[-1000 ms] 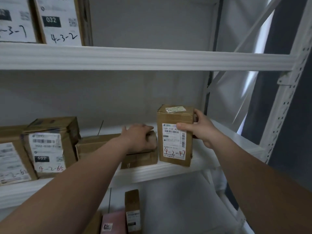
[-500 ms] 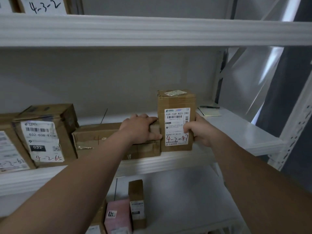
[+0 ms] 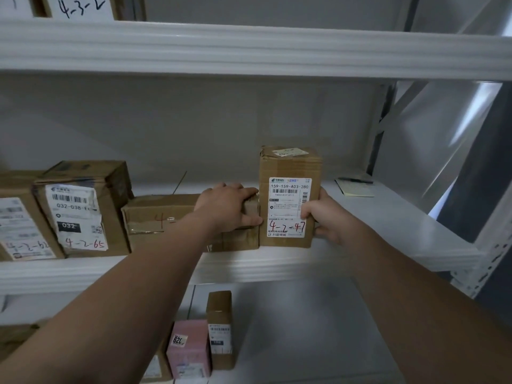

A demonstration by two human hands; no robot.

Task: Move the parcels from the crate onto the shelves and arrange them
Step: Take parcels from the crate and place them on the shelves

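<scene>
Near the front edge of the shelf (image 3: pixel 277 265), the right hand (image 3: pixel 324 217) is gripping the tall box (image 3: pixel 289 167), thumb on its label (image 3: pixel 288 202), while the left hand (image 3: pixel 225 210) is clasping the right end of the flat box (image 3: pixel 158 217) touching it.

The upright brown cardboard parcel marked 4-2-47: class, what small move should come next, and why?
Probably release it: the upright brown cardboard parcel stands on the white shelf, flush against the flat brown cardboard box gripped by the left hand, while the right hand grips its side.
</scene>
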